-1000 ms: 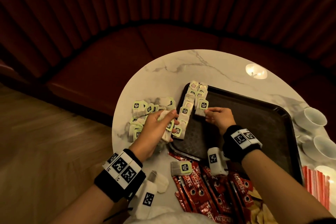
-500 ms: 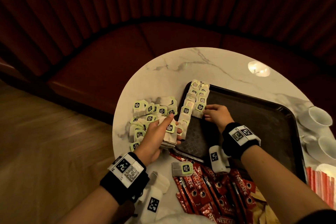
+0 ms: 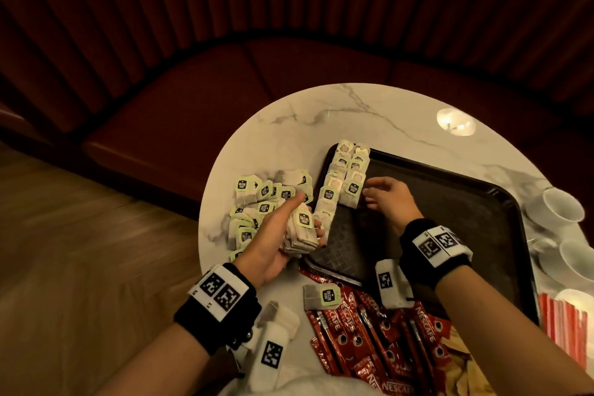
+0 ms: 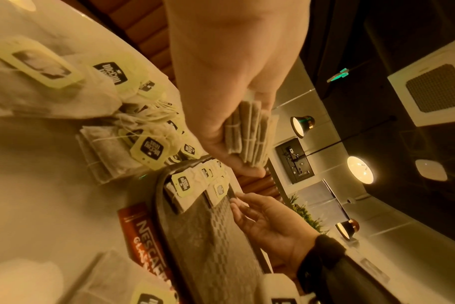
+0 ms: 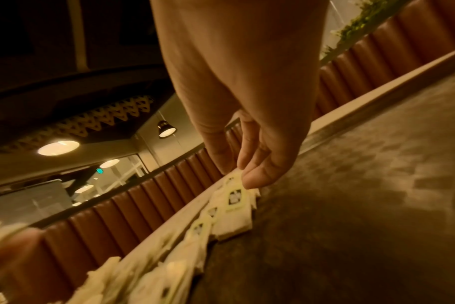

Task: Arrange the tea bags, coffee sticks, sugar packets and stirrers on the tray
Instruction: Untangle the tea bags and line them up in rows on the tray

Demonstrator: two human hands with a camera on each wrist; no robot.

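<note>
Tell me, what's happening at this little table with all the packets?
A person is laying tea bags in two rows along the left edge of a dark tray. The left hand grips a small stack of tea bags beside the tray, while the right hand reaches open over the tray, fingers by the second row's nearest bag. More tea bags lie loose on the marble table, and red coffee sticks wait off the tray near the person.
</note>
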